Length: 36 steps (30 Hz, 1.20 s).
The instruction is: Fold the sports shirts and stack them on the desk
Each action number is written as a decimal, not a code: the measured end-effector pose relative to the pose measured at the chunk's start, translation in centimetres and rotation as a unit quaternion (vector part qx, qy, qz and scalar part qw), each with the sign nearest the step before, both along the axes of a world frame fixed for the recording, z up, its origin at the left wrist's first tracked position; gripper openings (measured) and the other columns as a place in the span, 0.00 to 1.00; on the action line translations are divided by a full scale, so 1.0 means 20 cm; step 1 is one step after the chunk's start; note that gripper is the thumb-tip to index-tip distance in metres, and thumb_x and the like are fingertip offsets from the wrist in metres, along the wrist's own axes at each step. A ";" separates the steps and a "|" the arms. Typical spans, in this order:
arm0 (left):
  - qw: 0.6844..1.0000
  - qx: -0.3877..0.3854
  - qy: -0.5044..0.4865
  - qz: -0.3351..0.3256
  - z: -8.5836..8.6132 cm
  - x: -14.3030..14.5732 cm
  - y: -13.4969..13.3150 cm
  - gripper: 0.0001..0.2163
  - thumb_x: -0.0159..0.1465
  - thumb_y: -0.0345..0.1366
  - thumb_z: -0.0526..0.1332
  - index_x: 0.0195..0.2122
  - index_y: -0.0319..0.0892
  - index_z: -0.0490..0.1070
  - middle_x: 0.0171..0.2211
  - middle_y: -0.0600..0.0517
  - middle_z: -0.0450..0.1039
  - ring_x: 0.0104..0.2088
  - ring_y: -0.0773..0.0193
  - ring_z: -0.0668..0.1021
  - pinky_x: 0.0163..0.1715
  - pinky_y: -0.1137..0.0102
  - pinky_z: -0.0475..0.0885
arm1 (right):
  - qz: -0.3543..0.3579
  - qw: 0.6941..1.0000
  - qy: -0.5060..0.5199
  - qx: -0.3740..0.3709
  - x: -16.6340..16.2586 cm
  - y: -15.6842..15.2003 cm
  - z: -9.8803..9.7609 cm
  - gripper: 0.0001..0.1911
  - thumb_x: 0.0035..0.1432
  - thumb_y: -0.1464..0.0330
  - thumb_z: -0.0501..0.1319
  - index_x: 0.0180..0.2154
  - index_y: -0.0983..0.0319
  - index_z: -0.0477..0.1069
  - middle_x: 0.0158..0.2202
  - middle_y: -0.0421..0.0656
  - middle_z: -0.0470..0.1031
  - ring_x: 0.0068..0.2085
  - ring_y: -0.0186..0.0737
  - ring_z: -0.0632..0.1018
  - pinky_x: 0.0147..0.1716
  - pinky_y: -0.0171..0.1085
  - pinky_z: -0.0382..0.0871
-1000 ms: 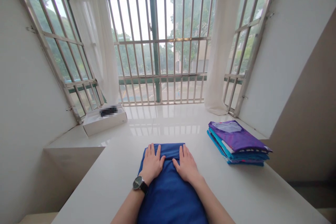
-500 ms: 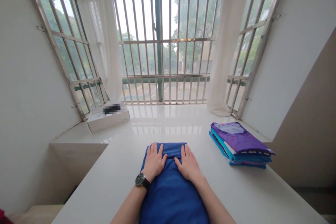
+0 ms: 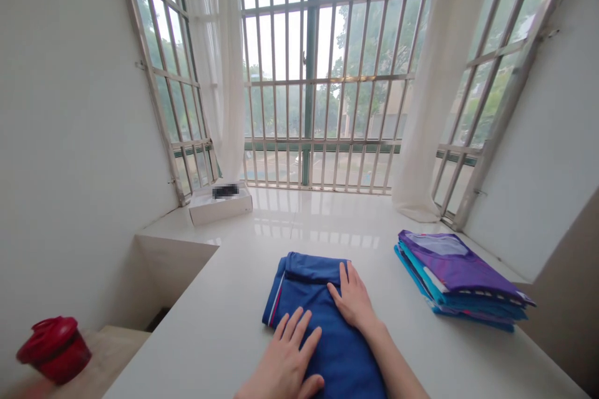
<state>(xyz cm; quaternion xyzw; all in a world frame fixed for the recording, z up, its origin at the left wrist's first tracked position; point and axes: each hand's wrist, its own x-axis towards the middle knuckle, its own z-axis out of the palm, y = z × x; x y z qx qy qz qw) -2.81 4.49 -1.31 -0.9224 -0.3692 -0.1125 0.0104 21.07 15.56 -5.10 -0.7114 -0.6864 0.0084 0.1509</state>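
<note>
A folded blue garment (image 3: 304, 290) lies on the white table (image 3: 219, 324) in front of me. My left hand (image 3: 287, 365) rests flat on its near part, fingers spread and pointing away from me. My right hand (image 3: 353, 299) lies flat on the garment's right side, closer to the far folded edge, fingers stretched out. Neither hand holds anything.
A stack of folded purple and teal garments (image 3: 461, 277) sits on the table at the right. A white box (image 3: 219, 202) stands on the window ledge at the left. A red lidded container (image 3: 53, 349) sits low at the left. Barred windows and white curtains (image 3: 219, 62) close the far side.
My left hand has slid back toward me along the blue garment. The right hand stays near the far fold. The view has swung left, and the red container has come into sight.
</note>
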 end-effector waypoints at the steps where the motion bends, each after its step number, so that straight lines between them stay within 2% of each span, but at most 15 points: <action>1: 1.000 0.000 -0.002 -0.003 -0.02 -0.01 -0.03 0.30 0.68 0.54 0.54 0.69 0.52 0.52 0.69 0.44 0.53 0.67 0.46 0.60 0.63 0.49 0.59 | 0.000 1.000 -0.003 0.015 0.00 0.00 0.00 0.40 0.65 0.53 0.49 0.68 0.72 0.50 0.71 0.58 0.46 0.70 0.54 0.53 0.66 0.46 0.49; 5: 0.999 0.023 -0.028 0.008 -0.07 -0.02 -0.07 0.27 0.70 0.54 0.50 0.68 0.54 0.54 0.68 0.45 0.56 0.66 0.48 0.63 0.64 0.50 0.58 | 0.037 0.993 -0.014 0.108 0.00 -0.03 0.06 0.35 0.65 0.54 0.50 0.65 0.71 0.57 0.70 0.59 0.51 0.69 0.57 0.54 0.66 0.51 0.50; 9: 0.997 0.047 -0.052 0.022 -0.09 -0.01 -0.08 0.28 0.69 0.55 0.52 0.67 0.53 0.57 0.67 0.46 0.58 0.65 0.48 0.64 0.63 0.51 0.58 | 0.131 0.976 0.026 0.171 -0.01 -0.23 0.14 0.32 0.67 0.53 0.49 0.63 0.65 0.62 0.68 0.54 0.56 0.68 0.54 0.57 0.65 0.51 0.56; 11: 0.997 0.049 -0.062 0.026 -0.09 -0.01 -0.08 0.28 0.68 0.55 0.52 0.67 0.53 0.57 0.67 0.47 0.58 0.65 0.49 0.63 0.64 0.51 0.58 | 0.182 0.969 0.033 0.164 0.00 -0.39 0.12 0.28 0.67 0.54 0.51 0.63 0.59 0.64 0.69 0.48 0.57 0.68 0.52 0.58 0.64 0.50 0.59; 13: 0.996 0.047 -0.064 0.027 -0.07 -0.01 -0.10 0.28 0.68 0.54 0.53 0.67 0.53 0.57 0.68 0.48 0.57 0.65 0.50 0.63 0.64 0.51 0.58 | 0.232 0.960 0.026 0.154 0.03 -0.55 0.05 0.27 0.65 0.55 0.55 0.63 0.52 0.64 0.69 0.43 0.56 0.68 0.53 0.59 0.62 0.51 0.62; 16: 0.997 0.037 -0.065 0.029 -0.02 0.00 -0.12 0.26 0.69 0.52 0.53 0.66 0.52 0.59 0.67 0.48 0.58 0.65 0.50 0.64 0.64 0.52 0.59 | 0.268 0.954 0.003 0.134 0.08 -0.74 -0.06 0.30 0.63 0.53 0.58 0.65 0.46 0.59 0.68 0.42 0.58 0.65 0.57 0.65 0.57 0.51 0.68; 18: 0.996 0.033 -0.072 0.035 0.01 0.00 -0.14 0.24 0.70 0.51 0.53 0.65 0.51 0.61 0.66 0.48 0.60 0.65 0.51 0.64 0.63 0.52 0.60 | 0.271 0.956 -0.011 0.111 0.10 -0.80 -0.11 0.33 0.62 0.52 0.58 0.66 0.45 0.56 0.67 0.43 0.59 0.63 0.58 0.67 0.56 0.52 0.69; 20: 0.995 0.041 -0.080 0.044 0.02 0.00 -0.15 0.23 0.70 0.49 0.54 0.64 0.50 0.63 0.65 0.49 0.62 0.64 0.52 0.65 0.63 0.54 0.61 | 0.265 0.961 -0.017 0.082 0.11 -0.84 -0.11 0.34 0.63 0.51 0.57 0.67 0.45 0.53 0.68 0.44 0.57 0.64 0.59 0.66 0.57 0.53 0.67; 23: 0.991 0.103 -0.075 0.027 -0.04 -0.03 -0.17 0.21 0.70 0.44 0.55 0.63 0.48 0.64 0.63 0.49 0.65 0.62 0.53 0.68 0.59 0.58 0.66 | 0.255 0.966 -0.018 0.042 0.10 -0.86 -0.05 0.34 0.64 0.51 0.55 0.68 0.47 0.50 0.69 0.45 0.54 0.65 0.58 0.64 0.59 0.55 0.65; 26: 0.974 0.218 -0.050 -0.034 -0.13 -0.10 -0.19 0.24 0.69 0.50 0.55 0.62 0.46 0.65 0.59 0.47 0.71 0.57 0.54 0.72 0.54 0.63 0.70 | 0.255 0.967 -0.005 0.021 0.08 -0.88 0.00 0.33 0.65 0.52 0.55 0.68 0.47 0.49 0.69 0.45 0.54 0.66 0.57 0.63 0.61 0.55 0.63; 29: 0.952 0.301 -0.031 -0.053 -0.18 -0.16 -0.23 0.29 0.67 0.57 0.53 0.63 0.45 0.66 0.56 0.47 0.74 0.54 0.54 0.74 0.51 0.66 0.71 | 0.261 0.965 0.019 0.019 0.08 -0.91 0.01 0.36 0.63 0.52 0.57 0.68 0.48 0.49 0.69 0.44 0.53 0.66 0.57 0.62 0.62 0.55 0.62; 33: 0.946 0.319 -0.040 -0.040 -0.19 -0.20 -0.28 0.20 0.72 0.45 0.51 0.62 0.49 0.67 0.54 0.50 0.76 0.52 0.58 0.76 0.48 0.70 0.72 | 0.287 0.958 0.030 0.008 0.10 -0.95 0.00 0.41 0.59 0.56 0.63 0.69 0.49 0.47 0.69 0.44 0.51 0.66 0.58 0.62 0.62 0.54 0.62; 36: 0.956 0.278 -0.078 -0.051 -0.18 -0.23 -0.31 0.18 0.73 0.42 0.50 0.61 0.47 0.68 0.53 0.48 0.76 0.51 0.61 0.77 0.47 0.72 0.73 | 0.296 0.955 0.028 -0.011 0.13 -0.99 -0.02 0.41 0.58 0.63 0.64 0.68 0.49 0.47 0.69 0.43 0.52 0.66 0.57 0.63 0.62 0.53 0.63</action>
